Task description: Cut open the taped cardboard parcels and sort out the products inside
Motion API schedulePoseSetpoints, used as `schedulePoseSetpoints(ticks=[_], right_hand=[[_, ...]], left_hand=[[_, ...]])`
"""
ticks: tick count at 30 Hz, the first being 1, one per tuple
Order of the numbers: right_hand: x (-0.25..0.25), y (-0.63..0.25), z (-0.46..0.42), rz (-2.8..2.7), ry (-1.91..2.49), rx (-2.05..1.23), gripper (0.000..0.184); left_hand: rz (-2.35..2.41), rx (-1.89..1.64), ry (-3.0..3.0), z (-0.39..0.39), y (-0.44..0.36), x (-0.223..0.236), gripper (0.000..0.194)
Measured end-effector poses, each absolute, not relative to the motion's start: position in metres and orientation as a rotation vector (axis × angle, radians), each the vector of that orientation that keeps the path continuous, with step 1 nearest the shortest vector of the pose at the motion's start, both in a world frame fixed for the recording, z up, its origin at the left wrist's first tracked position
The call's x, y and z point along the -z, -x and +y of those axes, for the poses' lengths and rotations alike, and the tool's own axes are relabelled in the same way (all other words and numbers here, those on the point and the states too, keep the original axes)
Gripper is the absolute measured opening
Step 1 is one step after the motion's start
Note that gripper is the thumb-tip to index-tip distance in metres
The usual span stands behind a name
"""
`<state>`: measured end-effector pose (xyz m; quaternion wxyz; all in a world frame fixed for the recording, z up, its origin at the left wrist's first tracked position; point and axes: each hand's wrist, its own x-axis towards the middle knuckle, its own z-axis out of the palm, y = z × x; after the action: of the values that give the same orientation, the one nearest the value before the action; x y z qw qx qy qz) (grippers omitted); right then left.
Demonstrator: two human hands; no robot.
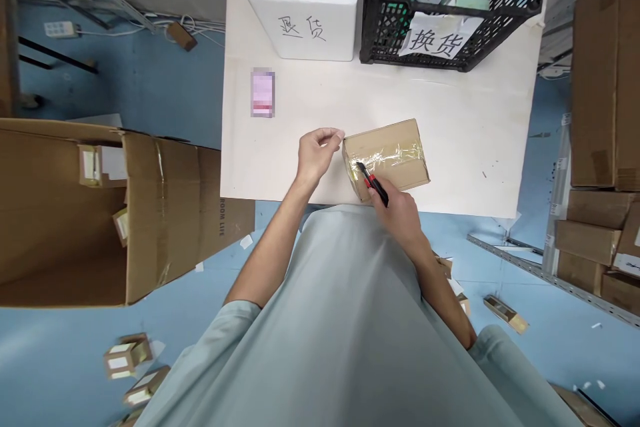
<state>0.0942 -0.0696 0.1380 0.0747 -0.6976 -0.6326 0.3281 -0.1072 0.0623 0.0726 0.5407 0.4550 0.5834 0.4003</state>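
A small brown cardboard box (387, 167) lies near the front edge of the white table, with shiny clear tape along its top and left end. Wrapped round a black and red utility knife (373, 184), my right hand (400, 214) is at the box's near side. The knife's tip points up and left over the taped left end; whether the blade touches the tape I cannot tell. At the far left corner of the box, my left hand (317, 154) is closed in a pinch, its fingertips touching that corner.
A white bin (317, 30) of books and a black crate (435, 34) of green boxes stand at the table's (450, 120) back. A blurred pink item (263, 92) lies left. A large open carton (173, 214) stands left; stacked boxes (593, 94) stand right.
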Motion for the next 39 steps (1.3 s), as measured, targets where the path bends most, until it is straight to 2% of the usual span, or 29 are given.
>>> schedulePoseSetpoints(ticks=[9, 14, 19, 31, 39], right_hand=[[-0.133, -0.091, -0.057, -1.943, 2.021, -0.993, 0.052], [-0.141, -0.089, -0.042, -2.032, 2.008, -1.035, 0.055], [-0.15, -0.086, -0.033, -2.149, 2.014, -1.057, 0.056], [-0.161, -0.081, -0.017, -2.299, 2.004, -1.066, 0.05], [-0.168, -0.078, -0.011, -2.357, 2.05, -1.149, 0.046]], left_hand=[[1.38, -0.955, -1.138, 0.064, 0.103, -0.069, 0.044], [1.33, -0.905, -1.313, 0.066, 0.102, -0.072, 0.027], [1.296, -0.797, -1.331, 0.071, 0.107, -0.068, 0.021], [1.334, -0.783, -1.317, 0.069, 0.108, -0.065, 0.029], [1.373, -0.767, -1.304, 0.069, 0.107, -0.06, 0.025]])
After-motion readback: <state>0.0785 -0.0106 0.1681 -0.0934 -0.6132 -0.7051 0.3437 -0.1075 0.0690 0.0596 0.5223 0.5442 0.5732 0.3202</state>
